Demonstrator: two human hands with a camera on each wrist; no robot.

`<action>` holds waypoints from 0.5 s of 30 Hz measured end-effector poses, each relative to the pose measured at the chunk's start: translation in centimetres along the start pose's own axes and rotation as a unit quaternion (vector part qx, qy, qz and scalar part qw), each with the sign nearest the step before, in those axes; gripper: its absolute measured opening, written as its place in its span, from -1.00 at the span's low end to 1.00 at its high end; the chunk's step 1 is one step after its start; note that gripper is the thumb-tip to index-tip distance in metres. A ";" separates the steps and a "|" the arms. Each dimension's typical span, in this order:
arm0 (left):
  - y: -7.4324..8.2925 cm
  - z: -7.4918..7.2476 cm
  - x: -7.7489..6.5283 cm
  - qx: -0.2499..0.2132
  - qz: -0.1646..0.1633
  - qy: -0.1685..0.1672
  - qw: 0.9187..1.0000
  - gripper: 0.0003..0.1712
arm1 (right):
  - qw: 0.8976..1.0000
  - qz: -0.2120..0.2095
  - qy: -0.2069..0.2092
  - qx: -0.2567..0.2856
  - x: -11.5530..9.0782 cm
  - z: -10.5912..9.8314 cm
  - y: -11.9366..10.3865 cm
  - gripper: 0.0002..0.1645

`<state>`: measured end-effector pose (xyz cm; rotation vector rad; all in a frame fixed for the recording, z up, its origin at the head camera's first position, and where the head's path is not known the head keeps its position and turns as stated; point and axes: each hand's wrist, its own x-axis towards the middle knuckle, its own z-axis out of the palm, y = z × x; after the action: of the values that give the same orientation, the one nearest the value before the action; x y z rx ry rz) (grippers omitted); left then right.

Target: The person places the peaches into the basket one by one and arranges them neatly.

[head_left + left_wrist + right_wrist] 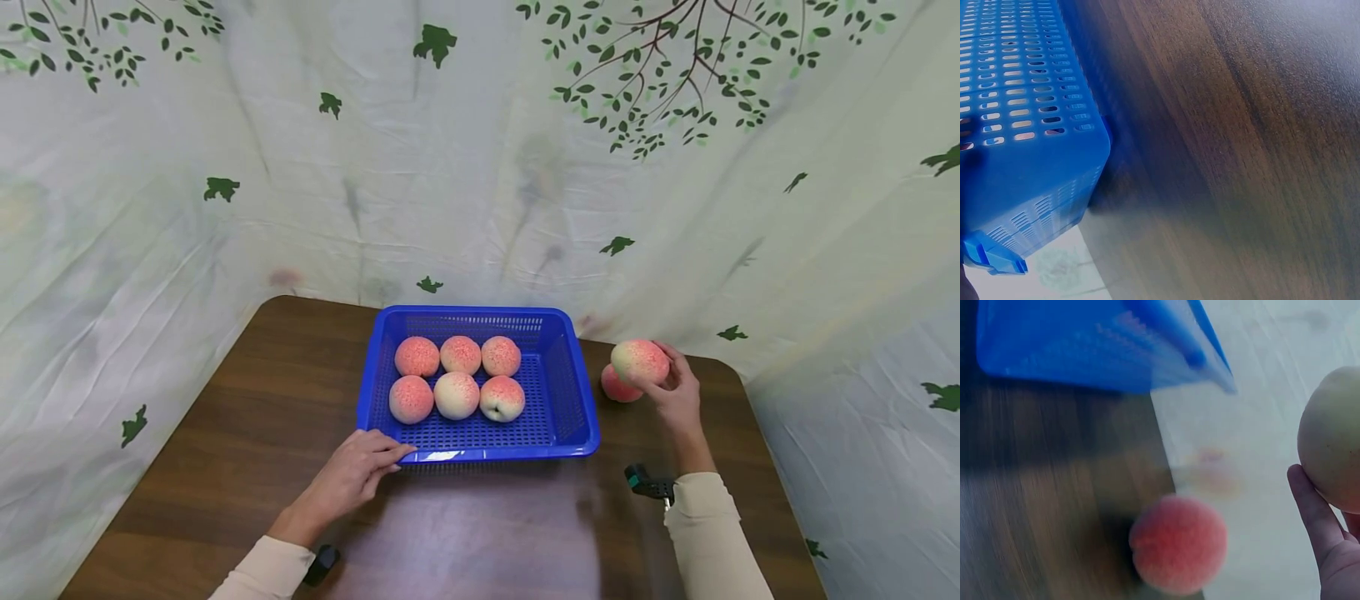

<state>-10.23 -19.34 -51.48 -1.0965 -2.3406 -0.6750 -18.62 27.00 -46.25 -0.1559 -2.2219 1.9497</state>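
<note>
A blue plastic basket (579, 417) holds several pink and cream peaches (456, 395), set in two rows toward its left side. My left hand (352, 471) grips the rim at the basket's front left corner; in the left wrist view the basket's perforated wall (1029, 162) fills the left, with the hand almost out of frame. To the right of the basket, my right hand (677, 392) holds a peach (637, 360) above the table, thumb and fingers around its side. Another peach (619, 387), redder, lies on the table below it, partly covered in the head view.
The brown wooden table (225, 450) has rounded far corners. Behind and beside it hangs a pale curtain (465, 167) printed with leaves and branches. A dark wrist camera (648, 483) sits at the right sleeve, another device (322, 565) at the left.
</note>
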 end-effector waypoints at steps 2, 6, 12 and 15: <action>0.0 -0.1 0.0 -0.001 0.001 0.000 1.000 -0.68 | 1.000 -0.027 -0.014 0.003 -0.2 0.7 -0.1 -0.24; 0.0 -0.1 0.0 -0.001 0.003 0.002 1.000 -0.64 | 0.996 -0.068 -0.055 0.022 -0.5 2.2 -0.1 -0.24; 0.0 -0.1 0.0 0.000 0.002 0.002 1.000 -0.61 | 0.989 -0.096 -0.107 0.040 -1.1 4.8 -0.3 -0.19; 0.0 -0.1 0.0 0.001 0.002 0.001 1.000 -0.61 | 0.986 -0.089 -0.140 0.033 -1.5 6.2 -0.3 -0.17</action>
<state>-10.23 -19.43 -51.41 -1.0987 -2.3362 -0.6719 -18.41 20.59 -46.83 0.3359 -2.2375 2.0483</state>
